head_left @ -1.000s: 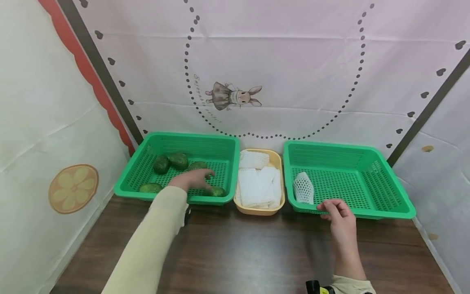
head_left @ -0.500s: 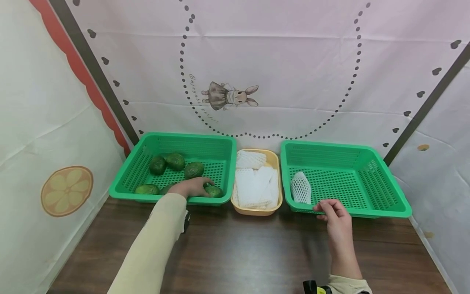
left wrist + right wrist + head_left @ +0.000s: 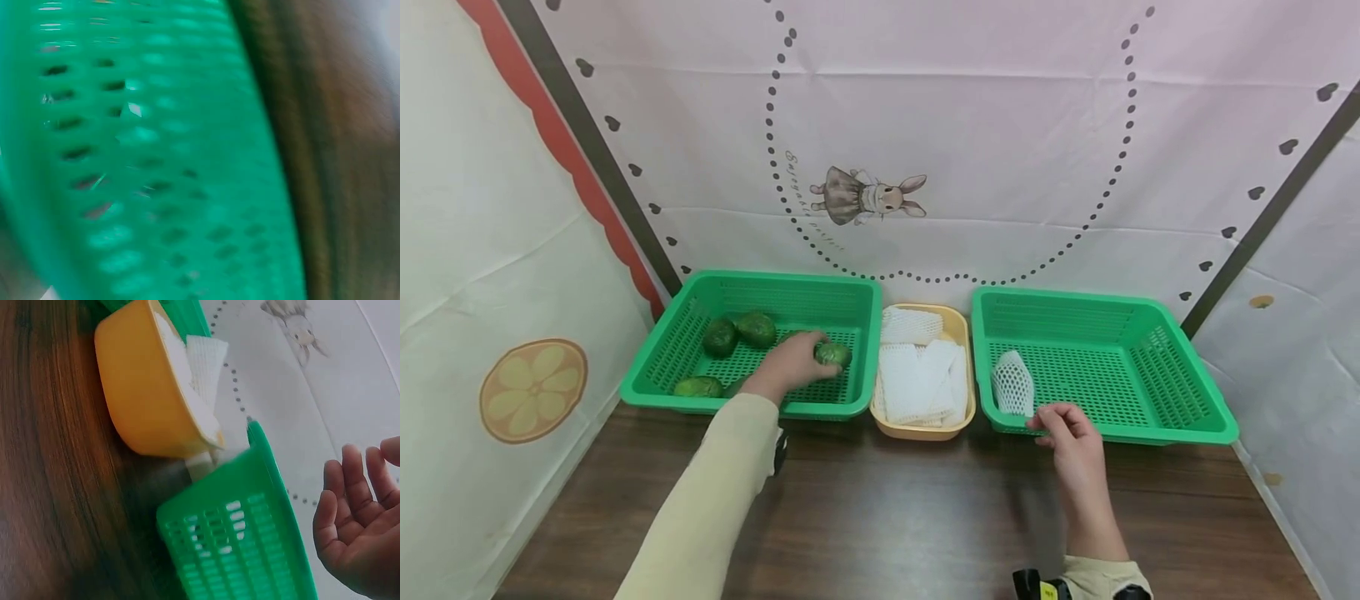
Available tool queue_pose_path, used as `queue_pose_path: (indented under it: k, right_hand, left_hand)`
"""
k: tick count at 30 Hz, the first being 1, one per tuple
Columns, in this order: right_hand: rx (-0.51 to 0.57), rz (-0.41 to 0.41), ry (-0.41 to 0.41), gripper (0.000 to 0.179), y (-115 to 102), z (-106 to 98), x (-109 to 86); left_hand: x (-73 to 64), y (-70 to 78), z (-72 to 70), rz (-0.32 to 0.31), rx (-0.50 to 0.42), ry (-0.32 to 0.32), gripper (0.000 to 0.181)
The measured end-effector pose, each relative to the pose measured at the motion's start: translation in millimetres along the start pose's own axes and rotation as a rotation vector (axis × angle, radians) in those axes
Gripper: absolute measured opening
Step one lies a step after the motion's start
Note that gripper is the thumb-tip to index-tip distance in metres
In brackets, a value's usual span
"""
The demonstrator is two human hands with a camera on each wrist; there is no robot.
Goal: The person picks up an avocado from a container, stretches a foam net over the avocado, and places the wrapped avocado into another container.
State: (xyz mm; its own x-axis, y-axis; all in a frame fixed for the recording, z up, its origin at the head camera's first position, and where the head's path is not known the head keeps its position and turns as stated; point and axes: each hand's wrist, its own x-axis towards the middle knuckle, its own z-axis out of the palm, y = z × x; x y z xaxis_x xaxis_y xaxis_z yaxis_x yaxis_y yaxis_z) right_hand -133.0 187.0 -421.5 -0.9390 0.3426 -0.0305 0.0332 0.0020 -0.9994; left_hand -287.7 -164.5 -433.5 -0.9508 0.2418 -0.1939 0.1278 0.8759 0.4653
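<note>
In the head view, my left hand (image 3: 792, 364) grips a green avocado (image 3: 833, 355) between thumb and fingers, over the left green basket (image 3: 797, 284). Two dark avocados (image 3: 756, 330) lie toward the back of that basket, and a lighter green one (image 3: 698, 387) sits by its front left. More avocados are partly covered by the hand. My right hand (image 3: 1075, 446) hovers at the front rim of the right green basket (image 3: 1150, 432), fingers loosely curled around nothing. The right wrist view shows this hand (image 3: 359, 528) with relaxed fingers. Blurred basket wall (image 3: 187, 156) fills the left wrist view.
Between the baskets stands a yellow container (image 3: 917, 432) of white foam net sleeves (image 3: 910, 379). One netted item (image 3: 1013, 383) lies at the left of the right basket. Printed cloth (image 3: 1000, 167) hangs behind the brown wooden table (image 3: 910, 508).
My left hand has reached down to an avocado at the basket's front right, gripped it and lifted it up and back. The right hand has shifted slightly left.
</note>
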Motion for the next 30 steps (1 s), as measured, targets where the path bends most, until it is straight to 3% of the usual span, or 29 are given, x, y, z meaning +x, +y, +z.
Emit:
queue_pose_path:
  k: [5, 9, 14, 18, 24, 30]
  right_hand:
    - [-0.091, -0.018, -0.043, 0.016, -5, 26, 9.1]
    - [-0.184, -0.039, -0.113, 0.021, -6, 50, 19.6]
    - [-0.251, -0.067, -0.186, 0.020, -5, 78, 31.3]
    - [-0.377, -0.098, -0.237, 0.018, 0, 95, 38.9]
    - [-0.544, -0.084, -0.308, 0.021, 12, 109, 47.1]
    - [-0.638, -0.099, -0.362, 0.021, 25, 119, 49.9]
  left_hand:
    - [-5.1, 19.3, -9.8, 0.003, -0.054, 0.132, 0.068]
    - [-11.6, 31.7, -6.5, 0.029, -0.070, 0.190, 0.065]
    - [-20.2, 39.5, 4.0, 0.059, -0.086, 0.212, 0.063]
    - [-28.3, 43.5, 8.8, 0.079, -0.092, 0.243, 0.063]
    - [-39.8, 53.1, 8.7, 0.108, -0.143, 0.270, 0.065]
    - [-47.5, 60.8, 10.7, 0.121, -0.163, 0.268, 0.066]
